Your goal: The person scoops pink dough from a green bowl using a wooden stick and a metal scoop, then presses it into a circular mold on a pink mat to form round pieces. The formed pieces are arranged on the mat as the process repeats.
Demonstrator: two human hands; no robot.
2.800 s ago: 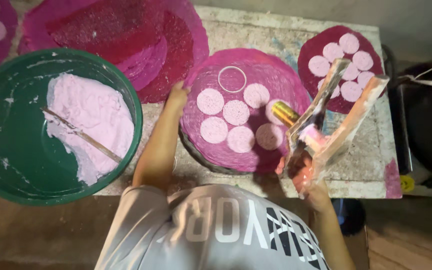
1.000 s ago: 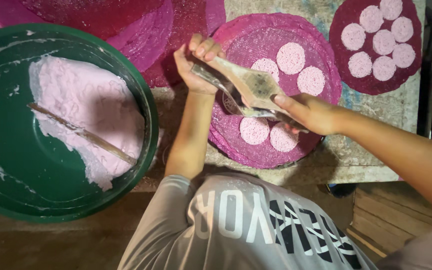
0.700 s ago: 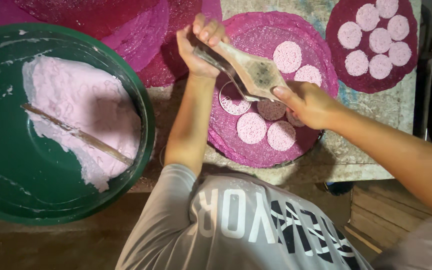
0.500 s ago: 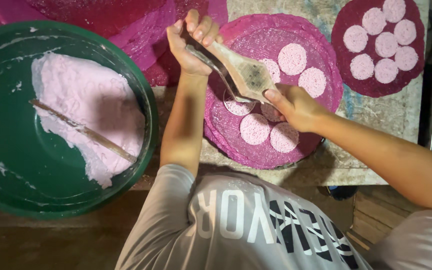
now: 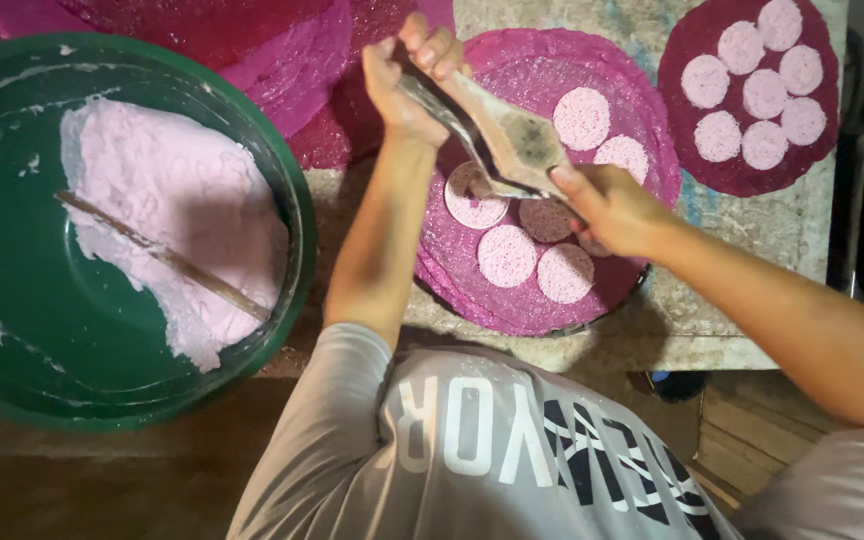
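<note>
At the left of the frame a green basin [image 5: 12, 330] holds pale pink batter and a stick. At upper centre the left hand [image 5: 404, 75] and right hand [image 5: 607, 205] each grasp an end of a smeared piping bag [image 5: 497, 135] over the middle pink mat [image 5: 542, 300] with its discs: piping appears in hand, needing a steady squeeze.

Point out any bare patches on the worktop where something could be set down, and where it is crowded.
Bare stone shows in a strip in front of the far-right mat and beside the centre mat, and a small patch between the green basin and that mat. The centre is crowded: left hand and right hand hold a bag over the pink discs.
</note>
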